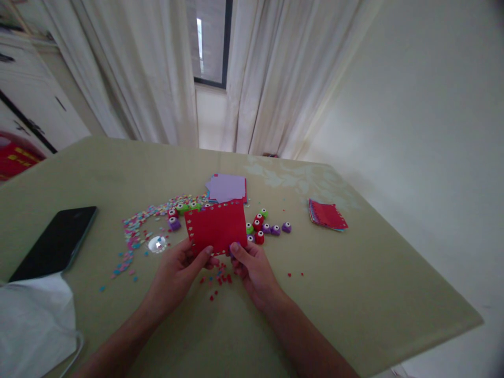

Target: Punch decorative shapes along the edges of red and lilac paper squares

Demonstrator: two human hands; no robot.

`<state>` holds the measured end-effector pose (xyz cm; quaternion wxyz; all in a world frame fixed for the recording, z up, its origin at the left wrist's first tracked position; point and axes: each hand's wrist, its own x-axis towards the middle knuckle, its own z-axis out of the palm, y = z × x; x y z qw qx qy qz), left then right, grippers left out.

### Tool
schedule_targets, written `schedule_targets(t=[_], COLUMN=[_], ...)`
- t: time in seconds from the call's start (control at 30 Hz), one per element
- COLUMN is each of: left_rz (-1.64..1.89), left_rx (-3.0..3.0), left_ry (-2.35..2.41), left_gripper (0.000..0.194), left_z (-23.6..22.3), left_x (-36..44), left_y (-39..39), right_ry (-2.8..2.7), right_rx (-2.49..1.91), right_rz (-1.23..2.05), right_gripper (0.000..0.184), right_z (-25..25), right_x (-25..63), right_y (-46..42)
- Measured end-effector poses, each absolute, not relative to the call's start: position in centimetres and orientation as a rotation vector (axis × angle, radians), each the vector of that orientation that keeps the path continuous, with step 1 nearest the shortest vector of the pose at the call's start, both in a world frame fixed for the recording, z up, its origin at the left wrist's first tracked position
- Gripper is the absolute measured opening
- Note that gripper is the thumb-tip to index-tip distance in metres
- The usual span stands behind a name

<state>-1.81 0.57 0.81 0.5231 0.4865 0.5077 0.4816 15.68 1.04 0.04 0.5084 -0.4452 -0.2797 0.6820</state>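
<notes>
A red paper card [216, 228] with small shapes punched along its edges is held up over the table. My left hand [183, 268] pinches its lower left part between thumb and fingers. At the card's lower right edge, my right hand [254, 268] is closed around a small purple craft punch [233, 249], mostly hidden by the thumb and fingers. Beneath the hands lie scattered red paper bits [224, 278]. Just beyond my right hand stand several red, green and purple craft punches [266, 228] with eye-like tops; more, such as a purple one [174, 224], stand left of the card.
Behind the card lies a stack of lilac and other coloured cards [227, 187]. Punched cards [327, 215] are piled at the right. Pastel confetti [136, 226] trails across the left, near a shiny round piece [158, 244]. A phone [57, 239] and white face mask [37, 325] lie farther left.
</notes>
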Motion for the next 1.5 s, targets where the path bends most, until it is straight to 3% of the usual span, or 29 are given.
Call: schedule_targets(t=[0.77, 0.97, 1.07, 1.3, 1.5], left_rz=[1.260, 1.418, 1.435, 1.641, 1.950], left_rx=[1.090, 0.971, 0.961, 0.858, 0.682], left_ry=[1.318, 1.350, 1.360, 1.343, 1.248], left_gripper=[0.032, 0.033, 0.032, 0.028, 0.018], left_z=[1.5, 1.0, 0.7, 1.6, 2.4], left_x=[-2.1, -3.1, -3.2, -4.6, -6.5], left_y=[0.5, 1.1, 1.2, 2.2, 3.8], right_ry=[-0.883, -1.709, -2.048, -2.199, -2.308], right_rx=[-1.086, -1.267, -1.232, -1.382, -1.380], right_rz=[1.521, 0.875, 0.588, 0.161, -0.159], right_gripper=[0.038, 0.019, 0.018, 0.026, 0.021], right_z=[0.0, -0.3, -1.2, -3.0, -2.6], right_x=[16.2, 16.1, 15.6, 15.9, 15.5], right_y=[1.0, 0.1, -0.2, 1.6, 2.2])
